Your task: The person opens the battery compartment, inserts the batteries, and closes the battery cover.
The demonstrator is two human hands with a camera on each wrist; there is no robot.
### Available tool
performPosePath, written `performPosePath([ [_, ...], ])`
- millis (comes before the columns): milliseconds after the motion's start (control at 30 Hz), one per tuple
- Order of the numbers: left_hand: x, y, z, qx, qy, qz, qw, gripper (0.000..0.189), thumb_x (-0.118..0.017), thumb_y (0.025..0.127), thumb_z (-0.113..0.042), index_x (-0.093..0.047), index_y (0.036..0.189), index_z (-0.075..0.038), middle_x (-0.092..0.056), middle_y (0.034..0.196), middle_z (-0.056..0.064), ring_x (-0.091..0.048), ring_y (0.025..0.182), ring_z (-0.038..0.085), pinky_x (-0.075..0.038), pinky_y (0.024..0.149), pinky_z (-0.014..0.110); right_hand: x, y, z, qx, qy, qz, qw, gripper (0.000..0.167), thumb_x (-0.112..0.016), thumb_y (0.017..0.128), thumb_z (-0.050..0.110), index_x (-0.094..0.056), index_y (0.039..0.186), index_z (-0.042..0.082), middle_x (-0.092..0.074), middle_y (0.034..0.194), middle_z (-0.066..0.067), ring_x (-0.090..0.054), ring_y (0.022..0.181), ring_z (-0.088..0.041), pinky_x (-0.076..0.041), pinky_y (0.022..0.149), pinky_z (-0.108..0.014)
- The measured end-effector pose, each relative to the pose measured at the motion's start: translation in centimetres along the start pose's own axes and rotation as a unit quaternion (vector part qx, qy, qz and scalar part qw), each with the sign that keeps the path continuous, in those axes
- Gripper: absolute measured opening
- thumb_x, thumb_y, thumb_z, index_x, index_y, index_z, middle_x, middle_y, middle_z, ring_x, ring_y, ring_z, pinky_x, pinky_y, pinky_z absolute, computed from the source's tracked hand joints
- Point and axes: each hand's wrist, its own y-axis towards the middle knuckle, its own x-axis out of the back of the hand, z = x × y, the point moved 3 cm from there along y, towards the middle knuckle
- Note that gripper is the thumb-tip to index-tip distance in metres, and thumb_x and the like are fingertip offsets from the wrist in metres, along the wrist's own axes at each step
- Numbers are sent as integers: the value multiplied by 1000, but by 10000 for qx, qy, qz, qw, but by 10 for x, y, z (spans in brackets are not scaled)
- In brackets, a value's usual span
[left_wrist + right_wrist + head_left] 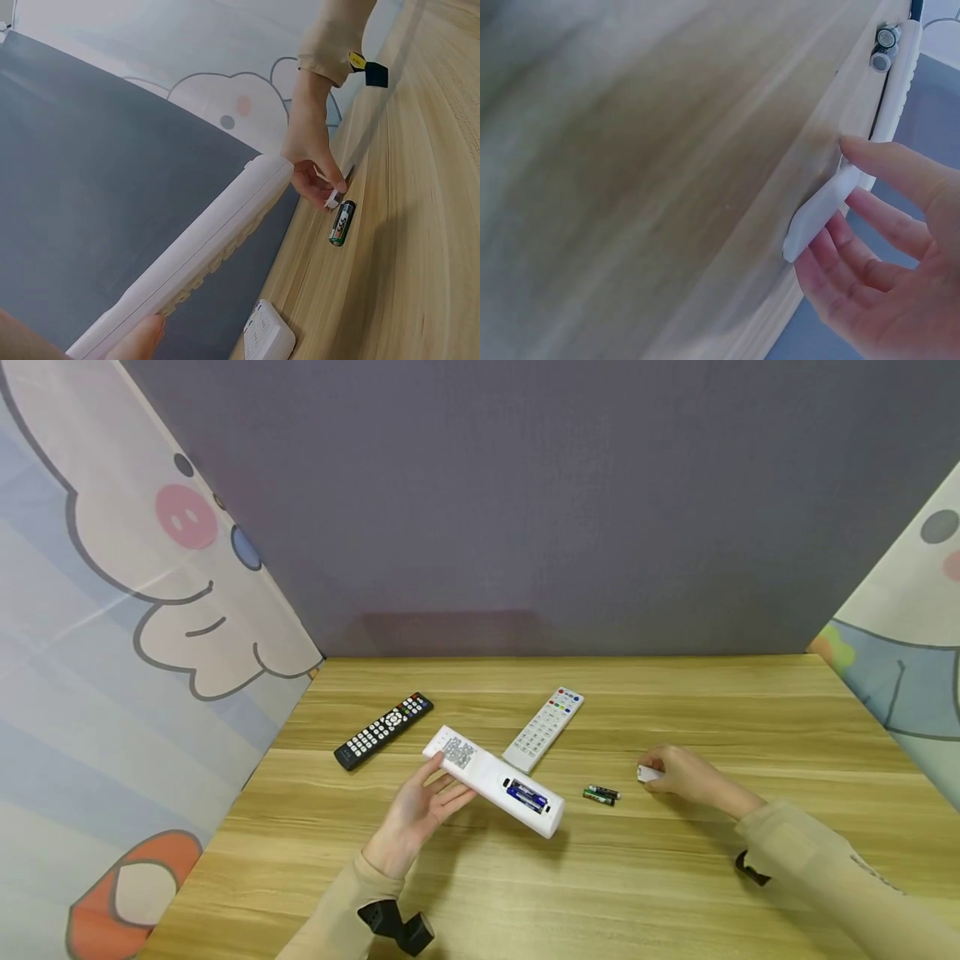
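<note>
My left hand (411,823) holds a white remote control (489,777) above the table, back side up and tilted. Its battery bay is uncovered, and blue batteries (527,796) lie inside. In the left wrist view, the same remote (202,240) appears edge-on, with its buttons facing away from the wrist. Off to the right, my right hand (684,774) pinches a small white battery cover (821,212) between thumb and fingers, close over the wood. Between the hands, a pair of loose batteries (602,795), green and black, lies on the table.
A black remote (384,730) lies at the table's left. Another white remote (544,728), buttons up, lies behind the held one and is partly overlapped by it. A grey panel (525,510) rises along the back edge of the wooden table (480,902).
</note>
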Motion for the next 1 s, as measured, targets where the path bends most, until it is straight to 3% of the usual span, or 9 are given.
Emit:
performPosePath([
  [300,-1,0,0,12,-33,39,10000,51,-41,94,-20,-16,134,-1,-19,133,33,-37,115,47,-38,96,46,1,-1,0,-63,112,-197,9997,32,-69,73,8,-59,97,-10,-61,81,-10,-53,69,-13,-48,55,-24],
  [600,-2,2,1,18,6,80,10000,41,-39,95,-20,-23,128,-3,-22,131,31,-51,102,40,-38,96,47,4,1,4,-74,394,-402,9984,37,-70,73,14,-59,101,-7,-58,76,-4,-49,63,-10,-44,46,-19],
  [1000,-4,2,2,33,10,79,10000,47,-41,94,-21,-20,132,-2,-24,129,31,-51,102,41,-38,96,47,6,3,16,103,435,-646,9969,38,-71,74,17,-59,102,-6,-59,77,-5,-54,68,-14,-47,48,-18],
])
